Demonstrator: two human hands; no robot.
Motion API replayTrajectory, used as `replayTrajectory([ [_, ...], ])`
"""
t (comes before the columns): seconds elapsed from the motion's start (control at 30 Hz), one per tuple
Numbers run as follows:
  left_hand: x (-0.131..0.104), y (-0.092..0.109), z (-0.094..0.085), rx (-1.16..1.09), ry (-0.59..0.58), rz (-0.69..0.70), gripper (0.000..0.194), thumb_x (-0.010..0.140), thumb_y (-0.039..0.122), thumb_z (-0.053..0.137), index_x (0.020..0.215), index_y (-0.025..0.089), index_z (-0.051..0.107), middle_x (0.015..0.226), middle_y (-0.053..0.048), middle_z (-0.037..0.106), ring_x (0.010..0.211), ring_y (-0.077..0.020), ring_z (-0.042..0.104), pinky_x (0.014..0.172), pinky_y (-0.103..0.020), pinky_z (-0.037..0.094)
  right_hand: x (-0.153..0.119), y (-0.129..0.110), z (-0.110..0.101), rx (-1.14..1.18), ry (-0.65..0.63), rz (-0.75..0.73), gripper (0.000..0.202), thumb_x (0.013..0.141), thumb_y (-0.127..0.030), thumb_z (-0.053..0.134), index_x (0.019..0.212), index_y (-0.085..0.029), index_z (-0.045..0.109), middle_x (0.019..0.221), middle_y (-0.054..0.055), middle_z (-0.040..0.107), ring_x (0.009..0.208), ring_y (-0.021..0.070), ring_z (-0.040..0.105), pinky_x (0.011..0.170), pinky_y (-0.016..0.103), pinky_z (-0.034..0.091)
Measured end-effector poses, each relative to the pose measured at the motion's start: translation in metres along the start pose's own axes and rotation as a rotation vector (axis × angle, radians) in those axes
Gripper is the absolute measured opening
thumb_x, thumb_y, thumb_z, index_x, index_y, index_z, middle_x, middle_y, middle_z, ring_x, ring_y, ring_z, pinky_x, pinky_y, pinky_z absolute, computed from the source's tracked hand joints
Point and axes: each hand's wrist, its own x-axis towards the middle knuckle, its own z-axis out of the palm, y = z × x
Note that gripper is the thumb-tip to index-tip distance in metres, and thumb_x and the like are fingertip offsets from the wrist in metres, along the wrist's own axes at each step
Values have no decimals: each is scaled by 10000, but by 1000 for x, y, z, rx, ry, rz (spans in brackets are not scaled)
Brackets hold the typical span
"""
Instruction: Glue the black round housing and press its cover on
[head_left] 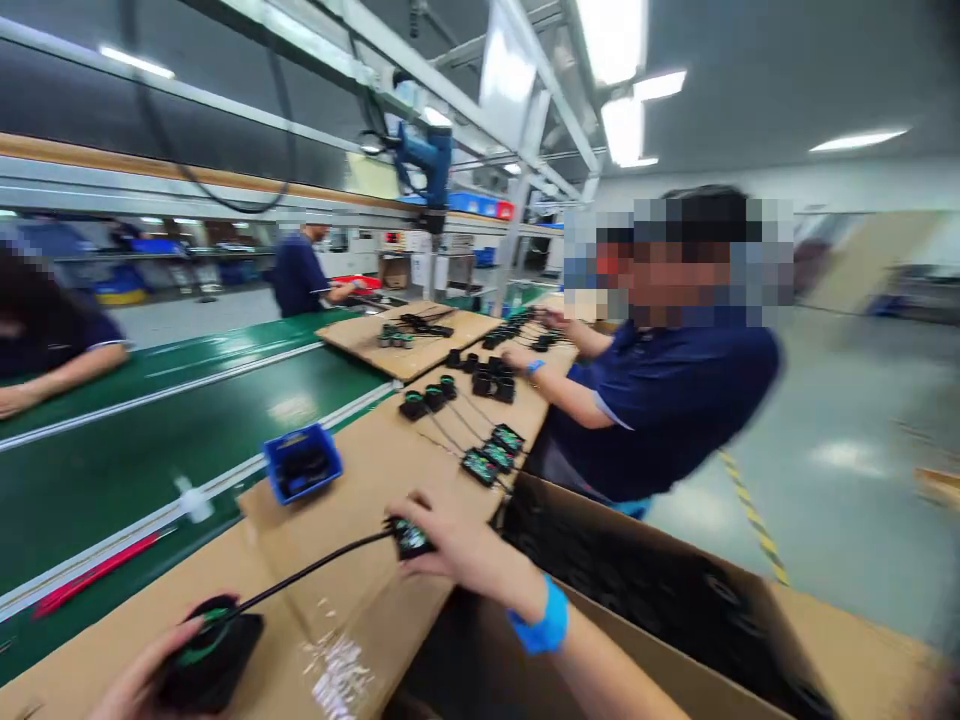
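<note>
My left hand (150,675) grips a black square-based housing (217,650) with a green ring on its round top, at the lower left. A black cable (322,565) runs from it to a small black case with a green circuit board (411,538), which my right hand (450,545) pinches between thumb and fingers. Beyond my right hand, several similar units lie in a row on the cardboard: their green-ringed housings (433,397) are joined by cables to open circuit-board cases (491,455).
A blue bin (302,462) of black parts stands at the left. White scraps (339,675) lie nearby on the cardboard (360,490). A red screwdriver-like tool (101,575) rests by the green conveyor (225,400). A large carton (660,640) adjoins the right side; a co-worker (660,400) works beyond. A power driver (427,165) hangs overhead.
</note>
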Motion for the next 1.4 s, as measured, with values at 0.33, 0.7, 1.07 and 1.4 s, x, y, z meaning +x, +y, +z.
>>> replayTrajectory([
  [0.33,-46,8,-3,-159,-80,47,421,689,612,722,737,203,641,817,-38,675,806,-228,602,756,-318,429,89,6,69,245,-135,-113,548,716,-147,822,1231,-223,650,1079,101,611,972,275,644,870,436,545],
  [0.7,-46,-7,-21,-137,-39,66,556,699,706,709,890,193,612,861,-5,578,860,-199,505,746,-282,368,245,-91,172,654,-125,36,365,961,-336,621,1280,-171,562,1272,99,597,1102,241,621,932,466,541],
  [1.07,-58,-3,-23,98,66,259,483,582,233,872,998,208,627,985,-11,648,942,-228,575,828,-287,432,213,-107,134,1186,-119,147,390,952,-522,547,1170,-201,587,981,49,636,836,170,627,728,322,557],
  [1.4,-66,1,-11,484,162,246,628,577,177,928,1143,314,693,1153,-33,604,1109,-276,586,978,-403,462,74,-82,87,1674,-87,746,464,584,-459,926,855,-186,666,868,14,586,521,18,324,392,125,278],
])
